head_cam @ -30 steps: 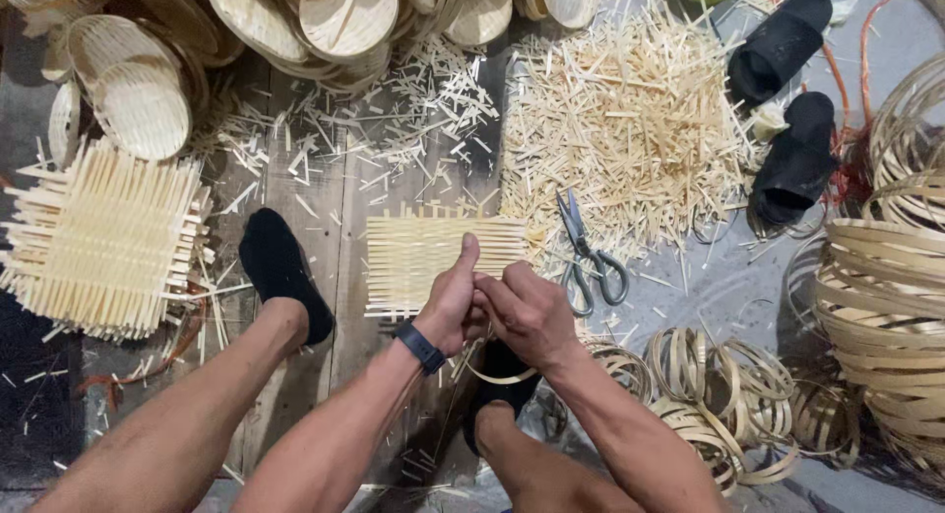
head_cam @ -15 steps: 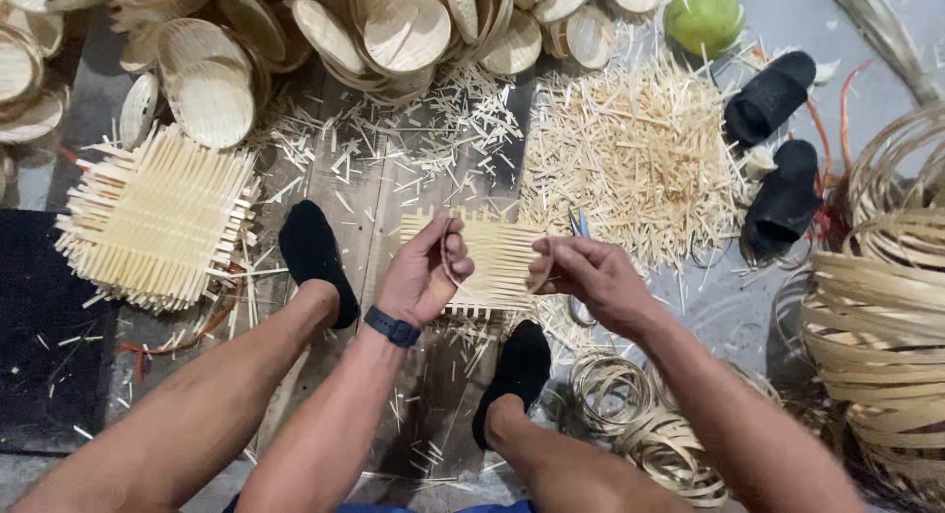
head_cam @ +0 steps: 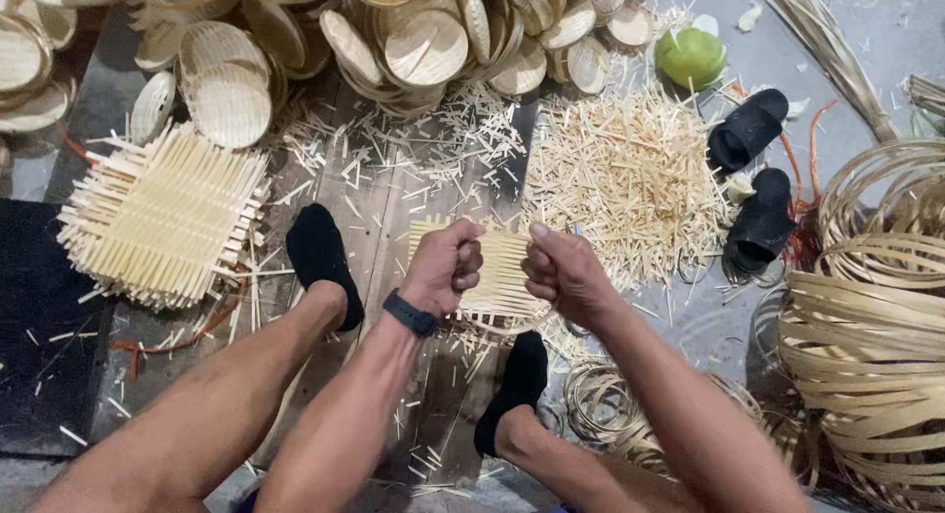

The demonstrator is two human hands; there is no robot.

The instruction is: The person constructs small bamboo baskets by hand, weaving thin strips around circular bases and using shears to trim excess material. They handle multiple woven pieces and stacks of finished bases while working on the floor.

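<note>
Grips [head_cam: 445, 267] [head_cam: 563, 272] over half-hidden woven mat [head_cam: 502, 272]

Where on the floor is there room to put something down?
Bare grey floor shows top right, past the black sandals. The dark mat left of the woven square is mostly free. Around both hands it's crowded: woven mat, stick pile, coiled strips.

Bare arms and legs, a dark wristband [head_cam: 410, 313] on the left wrist, black socks [head_cam: 321, 256]
</note>
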